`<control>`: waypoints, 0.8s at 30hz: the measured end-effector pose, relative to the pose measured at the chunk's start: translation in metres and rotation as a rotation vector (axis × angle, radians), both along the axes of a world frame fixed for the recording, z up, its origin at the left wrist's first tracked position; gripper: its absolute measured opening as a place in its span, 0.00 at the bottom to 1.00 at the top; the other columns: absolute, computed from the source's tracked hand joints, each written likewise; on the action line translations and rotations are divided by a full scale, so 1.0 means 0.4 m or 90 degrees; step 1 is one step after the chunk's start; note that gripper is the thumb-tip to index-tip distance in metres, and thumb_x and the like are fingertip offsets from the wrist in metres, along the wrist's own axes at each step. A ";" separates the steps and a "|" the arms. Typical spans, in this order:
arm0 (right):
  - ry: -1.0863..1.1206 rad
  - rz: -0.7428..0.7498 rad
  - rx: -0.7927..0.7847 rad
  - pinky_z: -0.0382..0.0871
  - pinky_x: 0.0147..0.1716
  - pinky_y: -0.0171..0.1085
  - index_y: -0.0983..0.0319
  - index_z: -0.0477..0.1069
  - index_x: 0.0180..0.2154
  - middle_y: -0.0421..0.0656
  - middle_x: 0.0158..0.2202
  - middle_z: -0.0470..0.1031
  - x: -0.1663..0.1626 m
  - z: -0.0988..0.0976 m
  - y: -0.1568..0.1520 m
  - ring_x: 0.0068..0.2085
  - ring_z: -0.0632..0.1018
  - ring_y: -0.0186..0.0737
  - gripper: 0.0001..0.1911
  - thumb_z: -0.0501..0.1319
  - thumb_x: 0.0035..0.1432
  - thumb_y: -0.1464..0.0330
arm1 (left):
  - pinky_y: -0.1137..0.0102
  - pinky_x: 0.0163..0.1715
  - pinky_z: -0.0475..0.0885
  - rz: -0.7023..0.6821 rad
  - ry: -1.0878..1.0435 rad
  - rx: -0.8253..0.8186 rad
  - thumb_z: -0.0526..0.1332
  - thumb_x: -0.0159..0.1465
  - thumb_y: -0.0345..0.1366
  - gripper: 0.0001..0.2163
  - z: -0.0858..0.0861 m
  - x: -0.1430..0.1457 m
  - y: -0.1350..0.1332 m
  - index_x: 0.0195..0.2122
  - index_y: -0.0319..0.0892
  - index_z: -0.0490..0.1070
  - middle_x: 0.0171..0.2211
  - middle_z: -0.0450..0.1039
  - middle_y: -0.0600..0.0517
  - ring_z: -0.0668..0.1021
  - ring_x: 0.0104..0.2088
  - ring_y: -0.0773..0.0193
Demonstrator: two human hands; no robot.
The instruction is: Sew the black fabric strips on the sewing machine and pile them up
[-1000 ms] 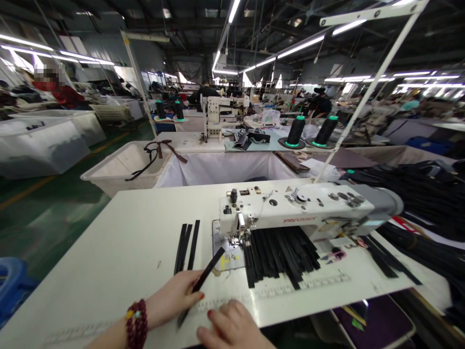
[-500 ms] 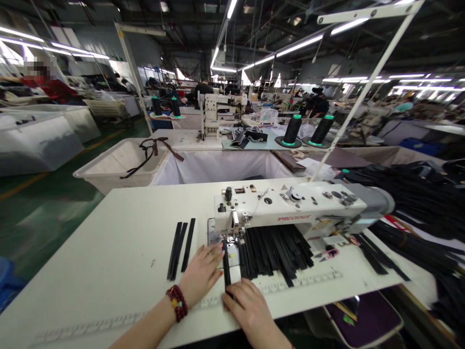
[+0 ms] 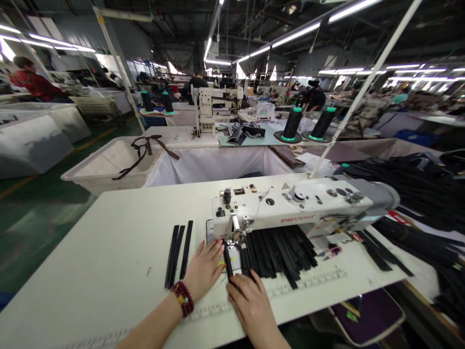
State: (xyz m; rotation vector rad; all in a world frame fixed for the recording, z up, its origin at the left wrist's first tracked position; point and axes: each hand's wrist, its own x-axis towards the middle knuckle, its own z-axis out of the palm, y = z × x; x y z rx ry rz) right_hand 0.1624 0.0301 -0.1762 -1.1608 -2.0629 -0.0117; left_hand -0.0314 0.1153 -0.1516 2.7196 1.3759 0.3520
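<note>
In the head view, a person works at a sewing machine marked PRECIOUS [image 3: 269,211] on a pale desk [image 3: 123,252]. A narrow black strip [image 3: 228,264] lies on the machine's bed, its far end at the presser foot [image 3: 232,239] and its near end under the right hand.

The work on this strip looks to be at an early stage: most of its visible length lies on the person's side of the foot. Whether any stitches are in it cannot be told. Three loose strips [image 3: 186,249] lie to the left, and a thick bundle of strips [image 3: 283,252] fills the space under the machine's arm; which of these are finished and which are left is not clear.

The strip's long axis runs away from the person, its far end pointing at the needle area and leaning slightly left, roughly square to the machine's arm.

The left hand [image 3: 204,271] lies palm down with fingers extended, its fingertips along the strip's left edge near the foot, gripping nothing that shows. The right hand [image 3: 250,300] is palm down with fingers loosely bent over the near end; whether it pinches the strip or only presses it cannot be told.
</note>
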 end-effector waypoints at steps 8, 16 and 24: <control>-0.003 -0.005 -0.045 0.50 0.65 0.48 0.56 0.72 0.50 0.42 0.49 0.78 0.003 -0.009 -0.005 0.51 0.77 0.40 0.10 0.58 0.69 0.68 | 0.48 0.62 0.62 0.007 0.000 0.011 0.55 0.71 0.39 0.19 -0.009 0.004 0.002 0.62 0.41 0.65 0.62 0.68 0.42 0.69 0.63 0.51; -0.073 0.029 0.000 0.39 0.69 0.45 0.62 0.72 0.52 0.44 0.52 0.78 0.025 0.032 -0.045 0.54 0.76 0.42 0.13 0.55 0.70 0.69 | 0.46 0.62 0.62 -0.028 -0.011 0.020 0.55 0.71 0.38 0.20 -0.008 -0.003 -0.045 0.62 0.41 0.65 0.64 0.66 0.42 0.68 0.63 0.50; -0.138 0.051 -0.006 0.28 0.69 0.48 0.62 0.72 0.52 0.45 0.52 0.78 0.045 0.059 -0.056 0.55 0.75 0.42 0.14 0.54 0.69 0.70 | 0.46 0.62 0.62 -0.045 -0.010 0.033 0.56 0.71 0.39 0.20 -0.011 -0.007 -0.046 0.62 0.39 0.65 0.64 0.66 0.41 0.68 0.63 0.49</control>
